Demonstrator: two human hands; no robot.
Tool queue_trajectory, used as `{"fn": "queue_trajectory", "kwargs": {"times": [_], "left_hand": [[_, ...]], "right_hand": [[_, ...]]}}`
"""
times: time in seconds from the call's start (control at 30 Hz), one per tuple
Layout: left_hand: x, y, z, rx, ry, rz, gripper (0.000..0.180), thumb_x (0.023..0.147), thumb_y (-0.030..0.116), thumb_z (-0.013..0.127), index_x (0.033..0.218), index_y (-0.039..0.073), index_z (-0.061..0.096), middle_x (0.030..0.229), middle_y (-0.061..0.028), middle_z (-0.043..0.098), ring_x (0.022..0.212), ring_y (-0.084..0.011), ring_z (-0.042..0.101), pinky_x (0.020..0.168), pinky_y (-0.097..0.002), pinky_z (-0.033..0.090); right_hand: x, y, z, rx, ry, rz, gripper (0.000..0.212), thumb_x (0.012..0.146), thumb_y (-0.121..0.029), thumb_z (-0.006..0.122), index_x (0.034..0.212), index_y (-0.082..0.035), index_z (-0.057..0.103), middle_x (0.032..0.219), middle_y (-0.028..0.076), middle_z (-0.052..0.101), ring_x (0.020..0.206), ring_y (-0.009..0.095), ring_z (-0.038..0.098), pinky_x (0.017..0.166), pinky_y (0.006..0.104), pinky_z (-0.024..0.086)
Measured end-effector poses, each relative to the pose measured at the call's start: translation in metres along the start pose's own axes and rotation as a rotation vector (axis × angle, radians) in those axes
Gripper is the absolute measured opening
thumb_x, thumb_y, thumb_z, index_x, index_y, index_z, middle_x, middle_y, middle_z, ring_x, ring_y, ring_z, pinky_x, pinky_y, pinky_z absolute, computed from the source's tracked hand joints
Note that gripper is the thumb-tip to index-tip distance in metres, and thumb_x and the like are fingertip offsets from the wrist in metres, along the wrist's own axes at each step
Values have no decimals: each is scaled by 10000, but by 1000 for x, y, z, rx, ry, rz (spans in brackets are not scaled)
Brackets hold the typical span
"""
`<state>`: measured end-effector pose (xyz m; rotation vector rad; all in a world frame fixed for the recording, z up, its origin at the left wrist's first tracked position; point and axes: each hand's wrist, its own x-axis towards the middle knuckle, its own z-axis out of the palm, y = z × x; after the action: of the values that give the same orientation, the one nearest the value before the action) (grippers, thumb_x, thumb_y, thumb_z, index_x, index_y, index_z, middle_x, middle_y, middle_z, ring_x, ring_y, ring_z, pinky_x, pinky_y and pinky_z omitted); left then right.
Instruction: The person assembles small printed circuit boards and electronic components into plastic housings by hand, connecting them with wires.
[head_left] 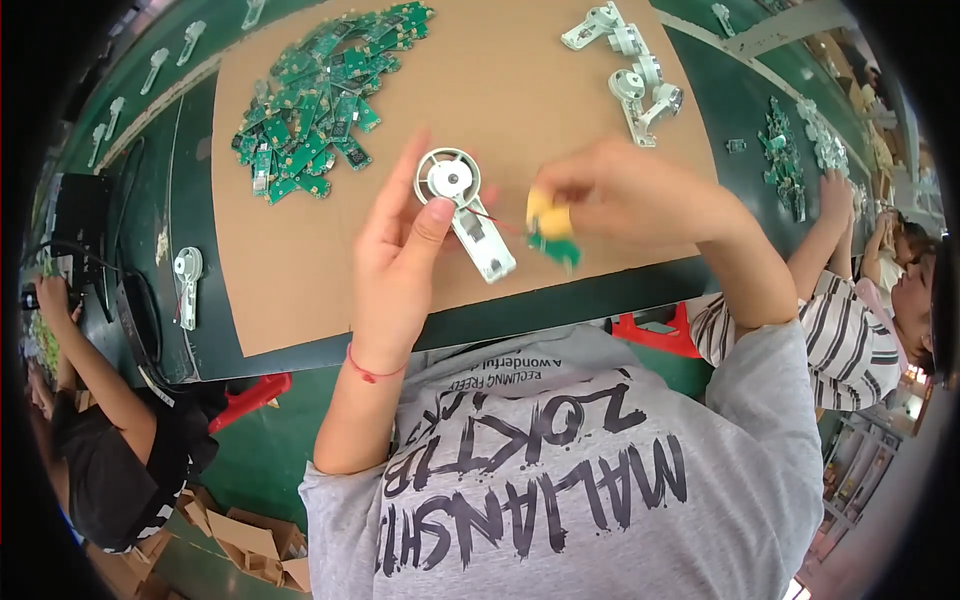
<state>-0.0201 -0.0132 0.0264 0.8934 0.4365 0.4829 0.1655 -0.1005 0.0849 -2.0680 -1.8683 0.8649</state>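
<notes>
My left hand (390, 265) is closed around a pale green handheld-fan housing (490, 252), its thumb pressed just below the round end. A white motor with a dark centre sits in the ring, and the handle slants down to the right. Beside it my right hand (635, 190), yellow covers (546, 214) on its fingertips, pinches a small green circuit board (556, 250). The board is smeared by motion. A thin red wire (487, 215) runs from the housing toward these fingertips; where it ends is hidden.
Many green circuit boards (320, 95) lie heaped at the far left of the cardboard sheet (480, 60). Several fan housings (630, 85) stand at its far right. Another housing (187, 280) rests left of the sheet. Co-workers sit on both sides, near red stools (660, 330).
</notes>
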Motion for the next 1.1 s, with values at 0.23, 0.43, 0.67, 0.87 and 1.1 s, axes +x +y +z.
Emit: {"fn": "queue_trajectory", "kwargs": {"times": [0.23,0.43,0.67,0.87,1.1], "left_hand": [[4,-13,-5,284,-84,413,449,844,-41,539,1272,-20,407,1213,-135,503,980,-167,577,799,-260,496],[4,-11,5,268,65,458,455,843,-37,546,1277,-21,413,1185,-128,524,934,-137,577,806,-240,492],[3,-8,8,342,104,361,431,893,60,499,1303,3,380,1171,-120,533,986,-169,572,745,-272,535],[4,-8,8,249,111,309,436,892,57,495,1309,19,376,1159,-116,536,1021,-224,570,784,-304,522],[17,-9,20,162,139,477,494,815,-61,552,1274,3,382,1169,-94,489,1013,-143,511,868,-281,427]], "right_hand": [[-3,-8,32,1138,84,-5,165,873,-83,541,998,23,530,935,17,551,895,77,516,765,230,427],[-3,-11,45,527,379,-204,124,842,-59,559,951,0,549,808,23,517,733,94,502,678,227,410],[2,-10,57,610,443,-230,115,767,-18,577,879,-13,550,801,64,555,711,166,562,617,280,431],[5,-10,62,315,582,-231,137,824,-80,585,938,-15,545,810,30,521,726,107,513,627,224,415],[13,-14,58,899,169,80,177,886,-112,518,1011,13,520,845,61,597,700,94,595,590,221,476]]}}
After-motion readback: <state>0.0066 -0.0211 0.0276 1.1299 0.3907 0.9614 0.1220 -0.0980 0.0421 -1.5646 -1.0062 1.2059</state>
